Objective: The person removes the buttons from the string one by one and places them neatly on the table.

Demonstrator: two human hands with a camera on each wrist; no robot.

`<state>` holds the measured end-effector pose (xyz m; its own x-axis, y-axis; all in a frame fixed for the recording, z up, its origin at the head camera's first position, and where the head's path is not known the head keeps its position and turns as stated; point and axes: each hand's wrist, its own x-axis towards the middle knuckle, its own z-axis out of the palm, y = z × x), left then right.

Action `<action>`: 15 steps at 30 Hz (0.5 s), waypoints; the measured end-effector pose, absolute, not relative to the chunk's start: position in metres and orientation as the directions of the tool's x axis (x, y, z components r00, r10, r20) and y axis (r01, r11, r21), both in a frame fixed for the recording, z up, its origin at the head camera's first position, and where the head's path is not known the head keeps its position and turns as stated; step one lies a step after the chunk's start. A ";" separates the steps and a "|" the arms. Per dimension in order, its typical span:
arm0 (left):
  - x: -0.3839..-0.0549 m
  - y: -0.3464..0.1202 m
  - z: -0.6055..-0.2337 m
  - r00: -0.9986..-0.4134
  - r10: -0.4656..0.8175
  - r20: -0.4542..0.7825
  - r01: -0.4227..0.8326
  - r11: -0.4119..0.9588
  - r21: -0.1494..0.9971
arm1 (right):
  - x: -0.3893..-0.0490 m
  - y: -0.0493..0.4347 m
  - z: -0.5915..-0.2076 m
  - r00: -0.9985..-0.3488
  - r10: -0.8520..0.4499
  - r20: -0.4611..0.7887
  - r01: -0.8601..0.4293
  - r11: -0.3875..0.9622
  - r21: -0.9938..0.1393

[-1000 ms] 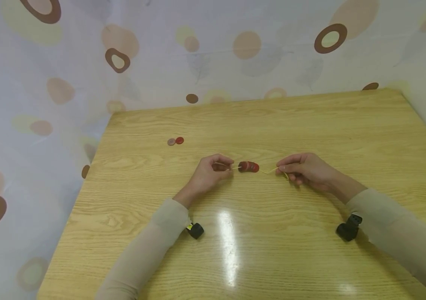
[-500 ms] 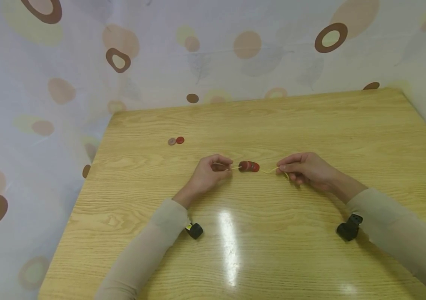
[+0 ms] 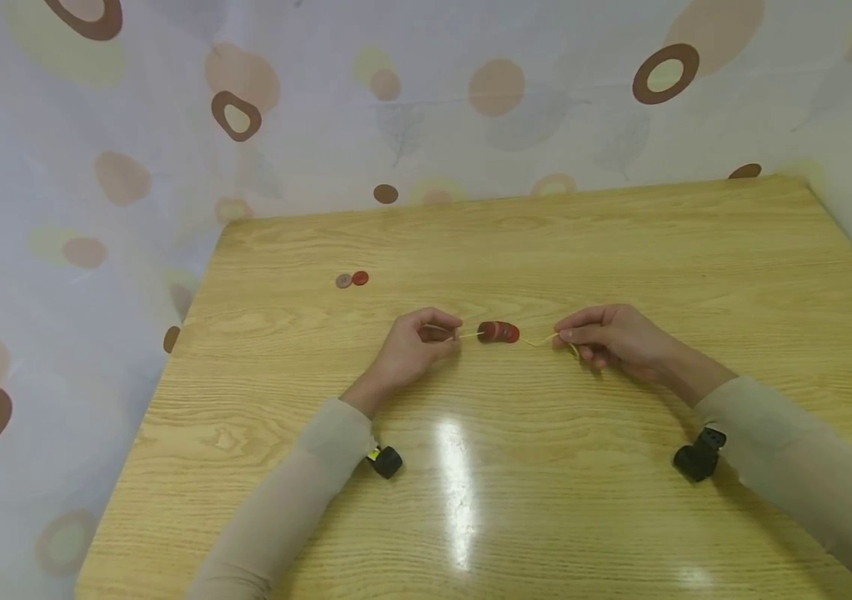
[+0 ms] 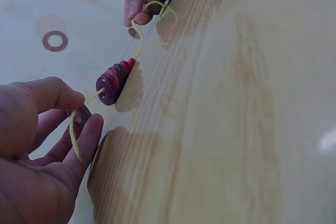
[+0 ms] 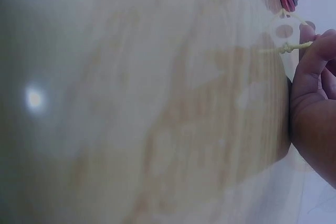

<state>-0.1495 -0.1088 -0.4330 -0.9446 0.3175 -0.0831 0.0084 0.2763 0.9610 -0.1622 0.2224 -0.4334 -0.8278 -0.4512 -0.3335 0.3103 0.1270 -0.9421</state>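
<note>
A stack of red and dark buttons (image 3: pixel 498 332) is threaded on a yellow string (image 4: pixel 138 38) and lies on its side on the table between the hands. My left hand (image 3: pixel 414 343) is just left of the stack. Its thumb and fingers pinch a brownish button (image 4: pixel 80 116), partly hidden by them, where the string passes; a short string end (image 4: pixel 74 140) hangs over the fingers. On the other side, my right hand (image 3: pixel 613 337) pinches the string between thumb and forefinger. A knot (image 5: pixel 286 49) in the string shows beside that hand in the right wrist view.
Two loose buttons, a greyish one (image 3: pixel 343 281) and a red one (image 3: pixel 360 277), lie edge to edge farther back on the wooden table (image 3: pixel 583 500). A patterned cloth (image 3: pixel 426 100) hangs behind the table and along its left side.
My left hand has shifted slightly left, away from the button stack, and a little more string shows between them. The right hand and the stack look nearly still.
</note>
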 end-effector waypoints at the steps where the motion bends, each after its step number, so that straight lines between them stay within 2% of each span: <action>1: -0.149 -0.109 -0.433 -0.946 0.315 -0.082 0.009 0.278 0.961 | -0.162 0.223 -0.433 -0.828 -0.450 -0.335 0.313 0.125 -0.941; 15: -0.148 -0.116 -0.431 -0.948 0.303 -0.097 -0.016 0.261 0.965 | -0.161 0.225 -0.432 -0.825 -0.448 -0.344 0.320 0.131 -0.938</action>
<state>-0.1477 -0.1163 -0.4306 -0.9479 0.3034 -0.0973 -0.0155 0.2610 0.9652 -0.1611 0.2251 -0.4320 -0.8251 -0.4479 -0.3443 0.3201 0.1314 -0.9382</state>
